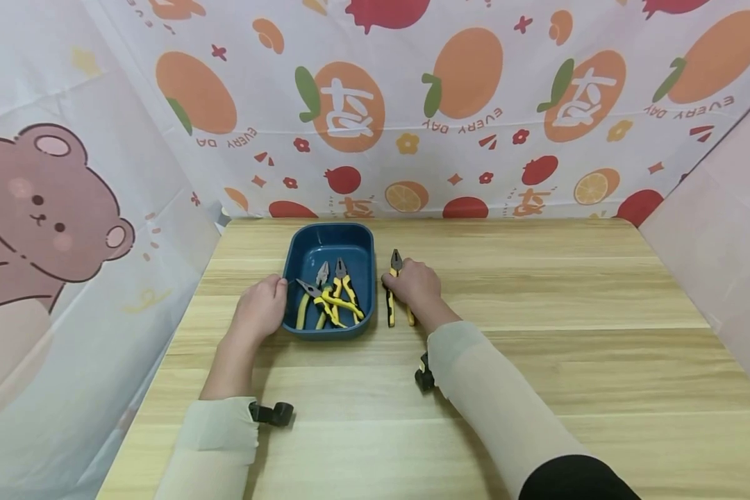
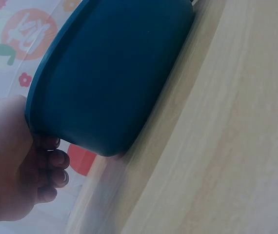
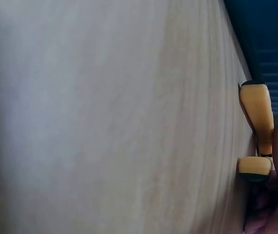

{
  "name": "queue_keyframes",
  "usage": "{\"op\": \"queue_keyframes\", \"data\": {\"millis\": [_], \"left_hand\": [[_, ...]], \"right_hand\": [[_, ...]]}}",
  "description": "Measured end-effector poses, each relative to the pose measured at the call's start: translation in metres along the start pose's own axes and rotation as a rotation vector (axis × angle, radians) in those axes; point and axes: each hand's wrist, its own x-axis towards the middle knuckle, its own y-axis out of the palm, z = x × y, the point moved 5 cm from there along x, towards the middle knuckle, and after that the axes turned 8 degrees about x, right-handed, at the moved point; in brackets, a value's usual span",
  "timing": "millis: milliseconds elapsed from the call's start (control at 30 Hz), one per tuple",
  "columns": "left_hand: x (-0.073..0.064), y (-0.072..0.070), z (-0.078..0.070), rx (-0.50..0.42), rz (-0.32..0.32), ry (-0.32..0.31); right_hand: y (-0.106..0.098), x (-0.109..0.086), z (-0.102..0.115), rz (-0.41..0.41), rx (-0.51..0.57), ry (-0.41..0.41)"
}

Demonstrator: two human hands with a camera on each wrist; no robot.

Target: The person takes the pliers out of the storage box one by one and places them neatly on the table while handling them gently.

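Note:
A dark blue plastic basin point(image 1: 328, 335) stands on the table, with three pairs of pliers with yellow handles point(image 1: 350, 288) lying jumbled inside. My left hand point(image 1: 261, 309) pinches the basin's left rim, thumb on top; in the left wrist view its fingers point(image 2: 58, 158) curl beside the outer wall. Just right of the basin, my right hand point(image 1: 417, 283) grips another pair of pliers point(image 1: 390, 309), dark nose pointing away from me and handles spread. The right wrist view shows those yellow handle ends point(image 3: 257, 105) close to the tabletop; whether they touch it I cannot tell.
The wood-grain table point(image 1: 569, 292) reaches back to a fruit-printed cloth point(image 1: 406, 125). A cloth with a bear print point(image 1: 56, 208) hangs at the left. Small black wrist cameras point(image 1: 280, 414) are strapped to both sleeves.

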Motion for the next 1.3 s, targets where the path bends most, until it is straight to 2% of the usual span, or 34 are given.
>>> {"op": "queue_keyframes", "data": {"millis": [700, 1300], "left_hand": [[0.0019, 0.0007, 0.0033, -0.013, -0.009, 0.012], [0.0021, 0.0023, 0.0025, -0.019, -0.008, 0.010]], "right_hand": [[0.0007, 0.0029, 0.0028, 0.031, -0.051, 0.006], [0.0017, 0.0043, 0.0015, 0.038, -0.052, 0.006]]}}
